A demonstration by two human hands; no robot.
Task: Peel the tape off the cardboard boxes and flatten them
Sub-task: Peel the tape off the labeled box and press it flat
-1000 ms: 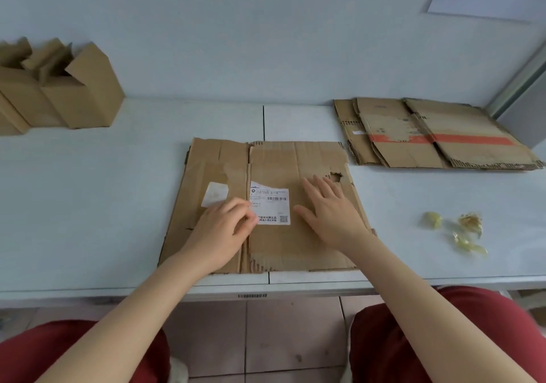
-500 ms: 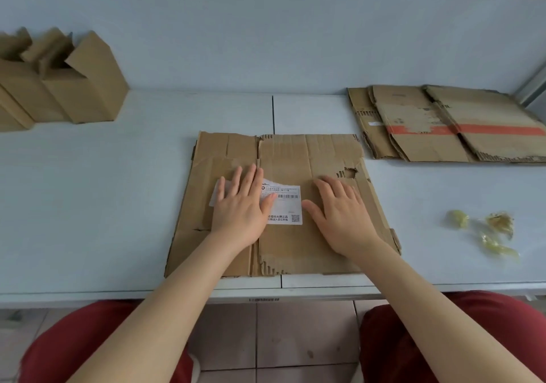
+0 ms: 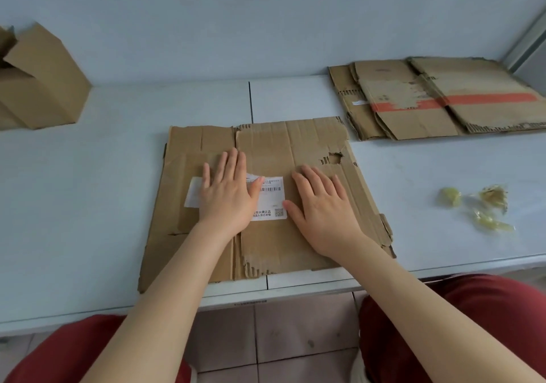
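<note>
Far left of the flattened box: an upright brown cardboard box (image 3: 41,87), top flaps open, standing on the pale counter (image 3: 88,193) against the wall. Its inside can't be seen from here.

Centre, at the counter's near edge: the flattened brown cardboard box (image 3: 295,143) lies flat. Its near-left corner overhangs the counter edge, and there is a torn hole near its far-right corner.

Left hand (image 3: 227,198) lies palm down on the flattened box, left of its middle crease. Fingers (image 3: 233,164) are straight and close together, thumb out to the right, pressing flat and gripping nothing. The hand covers part of a plain white sticker (image 3: 193,195) and the left edge of a white printed shipping label (image 3: 273,202) with barcode and QR code.

Right hand (image 3: 325,210) is also palm down on the flattened box, just right of the label. Fingers (image 3: 313,176) are extended and slightly spread, with the thumb tip touching the label's right edge. They hold nothing.

Right of the flattened box, further back: a stack of flattened brown cardboard sheets (image 3: 413,117), with an orange tape stripe (image 3: 487,98) across the top sheet.

Right of the flattened box, nearer: three crumpled wads of yellowish clear tape (image 3: 484,205), loose on the counter.
</note>
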